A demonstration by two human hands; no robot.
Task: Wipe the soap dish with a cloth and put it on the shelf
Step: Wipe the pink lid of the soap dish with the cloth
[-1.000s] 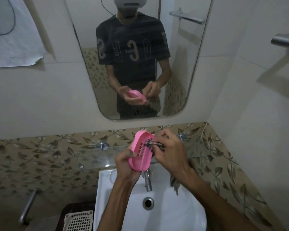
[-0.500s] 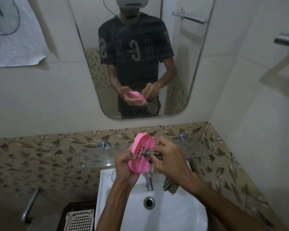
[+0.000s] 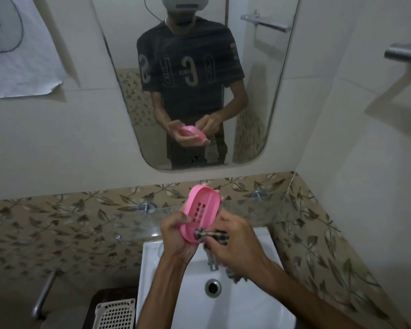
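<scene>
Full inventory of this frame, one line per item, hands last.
soap dish: 1, pink, held tilted above the basin
cloth: 1, dark striped, pressed at the dish's lower end
glass shelf: 1, clear, on wall above basin
basin: 1, white, below hands
tap: 1, chrome, basin's back edge
mirror: 1, on wall
basket: 1, white, lower left
left hand: 1, holds dish
right hand: 1, holds cloth
</scene>
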